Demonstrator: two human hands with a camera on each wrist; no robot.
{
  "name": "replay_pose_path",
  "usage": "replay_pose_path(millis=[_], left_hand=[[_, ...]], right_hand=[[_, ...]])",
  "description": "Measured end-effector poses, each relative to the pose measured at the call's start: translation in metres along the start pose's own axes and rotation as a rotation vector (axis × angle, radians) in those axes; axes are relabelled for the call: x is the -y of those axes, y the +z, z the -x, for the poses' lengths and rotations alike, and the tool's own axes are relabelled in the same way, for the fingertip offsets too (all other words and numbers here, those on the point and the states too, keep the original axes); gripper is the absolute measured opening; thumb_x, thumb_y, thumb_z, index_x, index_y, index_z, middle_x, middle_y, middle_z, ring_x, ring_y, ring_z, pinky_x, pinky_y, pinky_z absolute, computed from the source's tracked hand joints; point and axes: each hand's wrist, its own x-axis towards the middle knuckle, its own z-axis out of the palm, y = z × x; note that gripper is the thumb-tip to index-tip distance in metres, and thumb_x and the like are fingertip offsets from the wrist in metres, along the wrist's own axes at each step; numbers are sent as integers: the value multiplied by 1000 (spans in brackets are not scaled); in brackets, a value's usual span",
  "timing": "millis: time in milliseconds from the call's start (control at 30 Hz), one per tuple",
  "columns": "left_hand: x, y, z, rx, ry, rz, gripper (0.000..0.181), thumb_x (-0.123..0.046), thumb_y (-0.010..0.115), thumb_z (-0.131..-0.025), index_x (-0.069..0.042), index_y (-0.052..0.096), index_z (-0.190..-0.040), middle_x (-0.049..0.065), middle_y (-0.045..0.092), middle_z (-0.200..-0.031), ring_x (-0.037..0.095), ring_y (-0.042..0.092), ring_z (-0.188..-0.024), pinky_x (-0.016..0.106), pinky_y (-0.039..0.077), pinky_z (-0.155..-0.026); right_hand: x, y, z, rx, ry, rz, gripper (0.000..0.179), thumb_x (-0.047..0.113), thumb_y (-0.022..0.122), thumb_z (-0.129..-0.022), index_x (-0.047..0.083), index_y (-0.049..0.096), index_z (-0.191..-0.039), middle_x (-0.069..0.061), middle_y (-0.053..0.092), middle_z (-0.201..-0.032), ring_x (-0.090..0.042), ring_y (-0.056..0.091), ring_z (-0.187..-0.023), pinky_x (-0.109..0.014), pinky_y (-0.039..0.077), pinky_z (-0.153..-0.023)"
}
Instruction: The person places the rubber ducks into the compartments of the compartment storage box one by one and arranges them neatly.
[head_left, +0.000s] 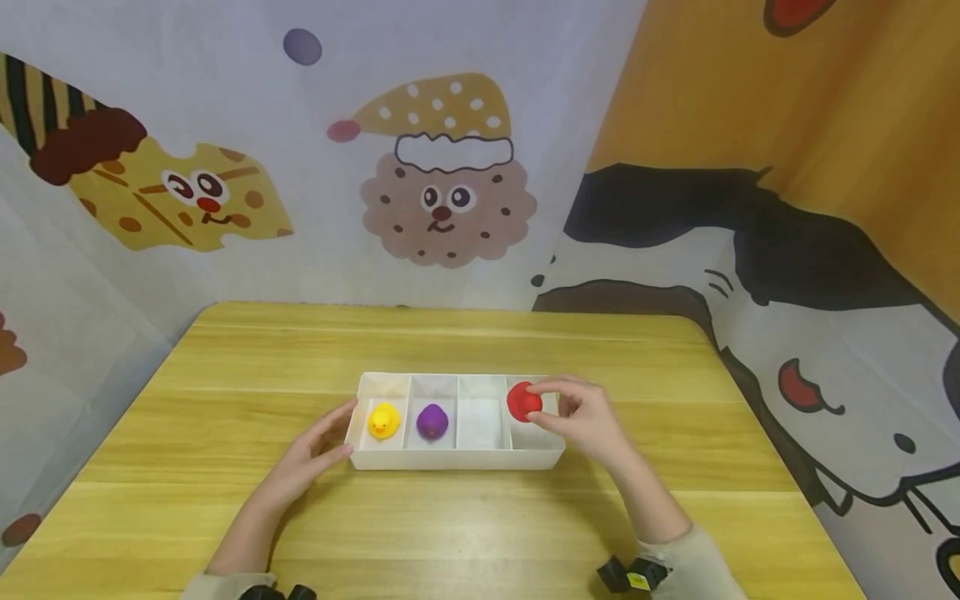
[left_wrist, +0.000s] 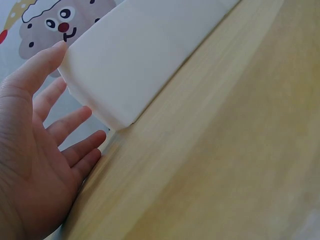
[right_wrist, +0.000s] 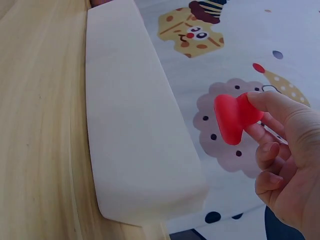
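Note:
My right hand [head_left: 588,421] pinches a red toy duck [head_left: 517,402] between thumb and fingers, over the right-end compartment of a long white divided tray [head_left: 457,460]. In the right wrist view the red duck is held up above the tray's rim. A yellow toy duck [head_left: 383,421] sits in the tray's left-end compartment, with a purple toy duck [head_left: 432,422] in the compartment beside it. At the tray's left end is my left hand [head_left: 303,458], its fingers loosely extended and its thumb tip touching the tray's corner in the left wrist view.
The tray stands on a wooden table [head_left: 450,533], well in from the front edge. Behind the table hangs a curtain [head_left: 315,283] printed with cartoon figures. Dark wrist devices [head_left: 637,575] sit on both sleeves.

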Motion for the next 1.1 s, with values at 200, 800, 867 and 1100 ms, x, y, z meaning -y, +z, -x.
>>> replay_pose_path(millis=[200, 800, 867, 1100], left_hand=[[-1, 0, 1, 5, -5, 5, 59, -9, 58, -95, -12, 35, -149, 20, 46, -140, 35, 47, -119, 39, 40, -92], [1, 0, 0, 4, -1, 13, 58, -10, 58, -96, -13, 35, -149, 19, 46, -140, 33, 47, -119, 35, 40, -92], [0, -1, 0, 2, -1, 14, 58, -9, 59, -95, -13, 35, -149, 19, 46, -140, 33, 48, -119, 33, 40, -92], [-1, 0, 1, 3, -13, 12, 59, -11, 59, -95, -15, 35, -149, 17, 46, -141, 27, 48, -118, 32, 41, -92]], right_hand=[[-22, 10, -9, 31, -17, 12, 28, 5, 81, -75, 11, 74, -102, -1, 67, -103, -13, 41, -51, -22, 35, -48], [-28, 28, -26, 134, -100, 82, 27, 6, 83, -72, 8, 75, -98, -5, 68, -102, -11, 42, -52, -22, 35, -48], [-32, 29, -29, 148, -102, 86, 26, 10, 84, -73, 11, 75, -98, -2, 68, -101, -11, 43, -53, -22, 36, -48], [-41, 35, -35, 213, -62, 105, 26, 12, 82, -75, 15, 75, -100, 7, 68, -93, -13, 46, -55, -24, 39, -49]])
